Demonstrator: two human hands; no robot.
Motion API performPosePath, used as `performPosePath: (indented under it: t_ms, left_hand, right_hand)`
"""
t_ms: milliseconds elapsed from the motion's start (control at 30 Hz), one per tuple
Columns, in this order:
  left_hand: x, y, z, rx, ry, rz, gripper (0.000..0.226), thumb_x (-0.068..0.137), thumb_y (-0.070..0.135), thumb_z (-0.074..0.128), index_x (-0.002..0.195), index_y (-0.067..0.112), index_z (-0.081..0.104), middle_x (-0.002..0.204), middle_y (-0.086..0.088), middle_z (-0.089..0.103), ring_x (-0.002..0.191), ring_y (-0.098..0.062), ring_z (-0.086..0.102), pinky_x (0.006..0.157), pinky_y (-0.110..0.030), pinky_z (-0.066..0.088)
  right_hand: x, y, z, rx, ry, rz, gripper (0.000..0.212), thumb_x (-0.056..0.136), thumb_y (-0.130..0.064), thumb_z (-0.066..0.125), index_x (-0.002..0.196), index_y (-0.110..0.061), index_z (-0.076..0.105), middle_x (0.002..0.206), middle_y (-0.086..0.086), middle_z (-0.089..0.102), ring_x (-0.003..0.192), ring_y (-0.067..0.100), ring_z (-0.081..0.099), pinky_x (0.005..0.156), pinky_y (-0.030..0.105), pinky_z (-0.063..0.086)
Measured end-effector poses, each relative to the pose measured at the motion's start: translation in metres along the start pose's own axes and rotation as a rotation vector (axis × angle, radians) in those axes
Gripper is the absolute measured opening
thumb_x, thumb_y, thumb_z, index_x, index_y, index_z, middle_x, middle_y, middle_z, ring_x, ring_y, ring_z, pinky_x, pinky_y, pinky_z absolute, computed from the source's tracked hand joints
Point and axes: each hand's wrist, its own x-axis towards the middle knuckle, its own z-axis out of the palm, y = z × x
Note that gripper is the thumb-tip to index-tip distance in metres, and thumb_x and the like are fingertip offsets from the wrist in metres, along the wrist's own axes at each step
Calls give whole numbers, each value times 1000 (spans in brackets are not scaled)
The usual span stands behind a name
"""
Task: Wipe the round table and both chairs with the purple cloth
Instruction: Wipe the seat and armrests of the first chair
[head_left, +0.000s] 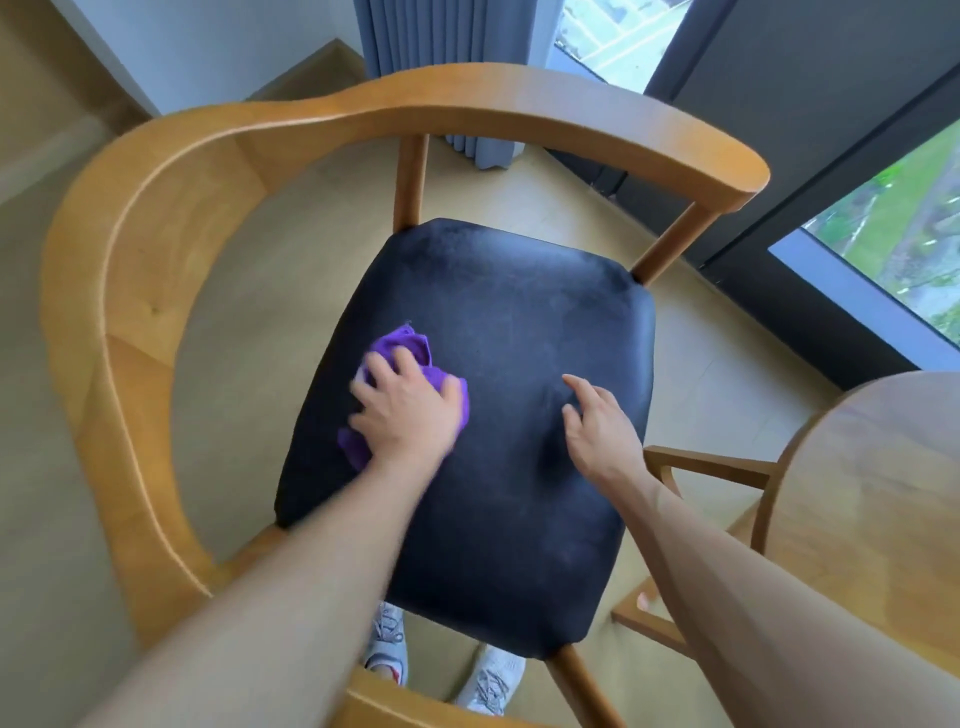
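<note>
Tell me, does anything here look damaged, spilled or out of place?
Nothing stands out. The left hand presses the crumpled purple cloth on the black padded seat of the wooden armchair; the seat shows only faint dull patches.

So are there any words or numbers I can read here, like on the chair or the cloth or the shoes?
None: no readable text anywhere.
Bunched purple cloth under the left hand: no label showing.
Black cushioned seat and curved wooden chair frame: no writing.
Pale grey sneakers: only blurry markings, not readable.
</note>
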Motion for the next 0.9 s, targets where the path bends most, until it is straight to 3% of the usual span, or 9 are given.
performPosePath:
  t_ms: [67,133,300,367,433,500,567,767,900]
  left_hand:
    - [-46,19,20,127,-79,134,73,80,47,65,136,12,33,138,-16,33,111,-39,43,78,-51,51]
    - [-72,25,33,200,-136,332,79,75,27,71,139,12,27,139,-18,28,106,-36,42,77,-48,52]
    - [-69,17,17,14,-527,542,55,77,22,65,124,22,38,120,-8,35,100,-37,53,77,-42,47]
    - [-42,12,1,-64,-456,552,45,76,25,62,117,22,43,115,-7,41,98,-39,56,78,-43,49]
    - [9,10,-21,-147,-217,465,42,77,25,61,117,21,47,114,-9,44,97,-41,57,79,-45,51]
    - [66,7,-45,-170,-2,347,49,81,23,62,128,20,47,121,-13,43,102,-43,55,82,-48,51]
    - [108,5,-55,-96,56,286,57,86,23,62,140,21,43,130,-17,40,109,-45,51,86,-50,48]
    - [36,9,-18,120,-148,530,43,81,22,59,124,24,52,120,-13,42,95,-40,57,81,-42,49]
    - [16,6,-33,-515,-654,381,31,77,32,77,105,24,67,105,2,70,98,-22,67,93,-37,52]
  right_hand:
    - [0,-3,0,21,0,12,43,104,-27,34,147,-27,38,150,5,41,133,29,45,108,41,38]
    - [0,-5,1,49,9,38,43,104,-28,33,147,-25,39,149,6,42,134,28,44,108,39,36]
    - [-3,-10,-3,120,33,96,43,106,-26,30,146,-18,41,145,12,49,134,26,44,107,34,34]
    - [-2,-9,-5,132,47,111,43,106,-26,29,146,-17,43,143,12,50,134,27,44,106,33,33]
    - [-1,-6,-5,137,57,141,43,106,-27,29,145,-19,43,143,9,51,133,27,45,106,33,34]
    - [0,-4,-4,119,39,169,43,105,-27,30,146,-21,42,142,7,52,130,27,48,104,34,37]
    - [1,-5,-3,128,8,190,44,103,-25,32,146,-24,40,136,8,56,122,27,53,100,35,40]
    - [5,-17,2,292,-23,235,43,101,-21,42,143,-24,48,131,5,58,120,23,55,105,32,40]
    - [-4,-41,-2,784,-153,422,38,97,-43,50,135,-34,53,124,-8,59,111,16,58,93,45,53]
